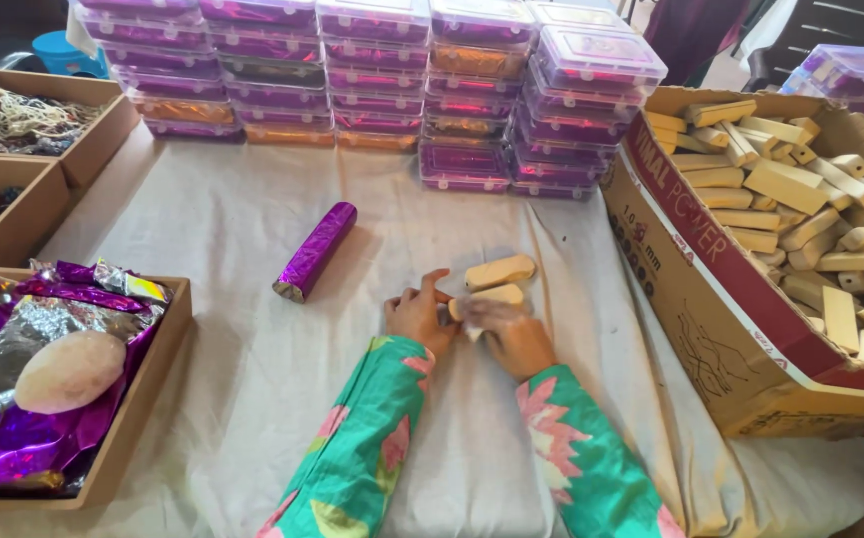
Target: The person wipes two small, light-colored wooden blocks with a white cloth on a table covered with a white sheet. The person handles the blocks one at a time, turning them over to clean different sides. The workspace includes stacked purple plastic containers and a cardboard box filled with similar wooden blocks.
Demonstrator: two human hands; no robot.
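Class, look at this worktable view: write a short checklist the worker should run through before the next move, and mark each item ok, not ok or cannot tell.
1. Both hands on the work: left hand and right hand meet at one pale block: ok.
2. Second pale block lies just beyond, apart from the purple wrapped roll: ok.
3. Block supply: cardboard box holds many: ok.
4. Purple foil in the wooden tray: ok.
5. Grip firmness: cannot tell.

Bright, even daylight; slight edge distortion
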